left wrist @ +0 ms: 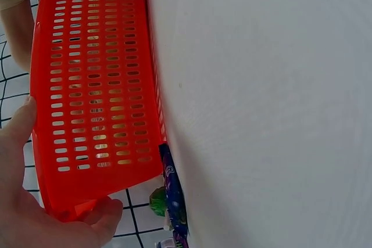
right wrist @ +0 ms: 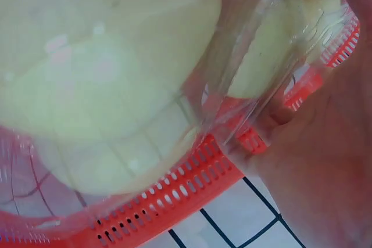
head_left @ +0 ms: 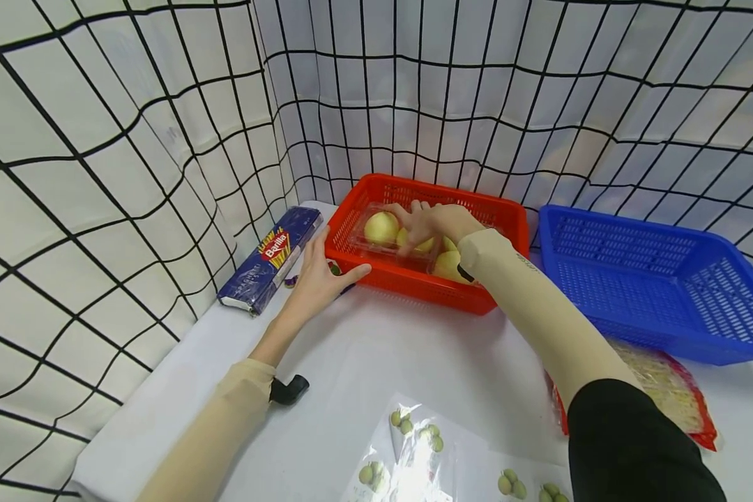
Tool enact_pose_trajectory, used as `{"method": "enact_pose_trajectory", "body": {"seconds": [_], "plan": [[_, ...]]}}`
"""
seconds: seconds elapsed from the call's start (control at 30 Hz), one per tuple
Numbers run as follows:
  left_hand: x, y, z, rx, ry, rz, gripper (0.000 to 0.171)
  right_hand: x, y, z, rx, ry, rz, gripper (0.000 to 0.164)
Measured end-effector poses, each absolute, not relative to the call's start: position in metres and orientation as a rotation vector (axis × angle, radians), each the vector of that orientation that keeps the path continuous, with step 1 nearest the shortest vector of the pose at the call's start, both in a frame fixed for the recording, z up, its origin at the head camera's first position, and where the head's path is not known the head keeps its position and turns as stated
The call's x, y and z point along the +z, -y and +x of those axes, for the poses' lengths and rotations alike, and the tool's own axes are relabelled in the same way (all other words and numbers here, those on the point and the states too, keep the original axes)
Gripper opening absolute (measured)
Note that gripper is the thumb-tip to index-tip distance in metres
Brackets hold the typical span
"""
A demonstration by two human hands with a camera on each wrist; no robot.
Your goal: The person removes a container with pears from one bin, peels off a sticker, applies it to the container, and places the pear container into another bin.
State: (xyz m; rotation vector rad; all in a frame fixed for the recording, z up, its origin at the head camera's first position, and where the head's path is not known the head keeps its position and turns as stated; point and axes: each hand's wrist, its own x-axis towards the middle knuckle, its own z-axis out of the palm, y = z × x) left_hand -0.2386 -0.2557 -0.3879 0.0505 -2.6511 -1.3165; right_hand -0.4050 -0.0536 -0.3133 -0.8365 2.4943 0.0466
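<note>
My left hand (head_left: 320,275) grips the front left corner of a red plastic basket (head_left: 423,282), with the thumb along the front rim and the fingers round the left end. Inside the basket are clear plastic containers with pale yellow round fruits (head_left: 381,228). My right hand (head_left: 436,222) reaches in from above and grips the edge of a clear plastic container (right wrist: 273,56), its fingers on the plastic wall. In the right wrist view, large pale fruit (right wrist: 104,74) shows through clear plastic beside the hand. The right fingertips are partly hidden there.
A blue Barilla spaghetti box (head_left: 270,259) lies left of the red basket. Right of it stands a blue basket (head_left: 615,279), with a red-edged packet (head_left: 671,397) in front. Clear bags with small green fruits (head_left: 404,422) lie at the near edge. Black netting (head_left: 414,104) surrounds the table's back and left.
</note>
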Motion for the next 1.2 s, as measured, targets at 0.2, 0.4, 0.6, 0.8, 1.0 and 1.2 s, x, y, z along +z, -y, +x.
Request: {"method": "enact_pose_trajectory", "body": {"seconds": [0.2,0.4,0.6,0.8,1.0,1.2], "plan": [[-0.387,0.254,-0.24,-1.311,2.656,0.041,0.117,-0.316,0.051,-0.41,-0.002,-2.524,-0.879,0.105],[-0.388,0.262,-0.234,-1.292,2.672,0.052,0.117,-0.314,0.054,-0.407,-0.108,-2.525,-1.013,0.103],[-0.386,0.27,-0.234,-1.272,2.663,0.036,0.115,-0.292,0.057,-0.394,-0.166,-2.59,-1.105,0.104],[-0.381,0.279,-0.235,-1.241,2.664,0.051,0.115,-0.267,0.049,-0.382,-0.202,-2.701,-1.186,0.106],[-0.379,0.28,-0.237,-1.252,2.661,0.027,0.115,-0.239,0.021,-0.36,-0.276,-2.817,-1.15,0.11],[-0.382,0.281,-0.238,-1.258,2.662,0.022,0.115,-0.222,-0.018,-0.319,-0.242,-2.884,-1.234,0.116]]}}
